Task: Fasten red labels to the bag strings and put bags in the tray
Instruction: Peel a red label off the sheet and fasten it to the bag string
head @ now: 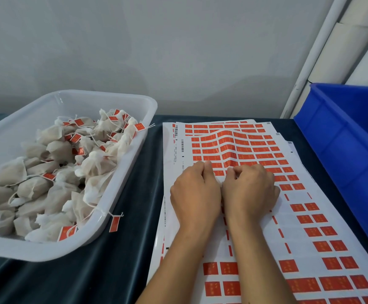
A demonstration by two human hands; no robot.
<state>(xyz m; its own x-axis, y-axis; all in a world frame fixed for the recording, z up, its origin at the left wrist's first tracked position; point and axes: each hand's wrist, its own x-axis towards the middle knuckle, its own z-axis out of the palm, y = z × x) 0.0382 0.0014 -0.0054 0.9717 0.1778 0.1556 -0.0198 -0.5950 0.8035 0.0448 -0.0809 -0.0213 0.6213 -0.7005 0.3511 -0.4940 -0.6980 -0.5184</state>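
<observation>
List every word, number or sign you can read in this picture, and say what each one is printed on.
No text here can be read with certainty.
Label sheet, left margin: barcodes and vertical lines of digits, too small and blurred to quote.
Red labels on the sheet: faint gold characters, too blurred to read.
Tags on the bags in the white tray: the same faint marks, unreadable.
Blue bin: no text visible.

Red labels (264, 156) gridded on white sheets (297, 220); beige bags (55, 189) in white tray (132, 150); blue bin (343, 150); dark teal desk (117, 260).
</observation>
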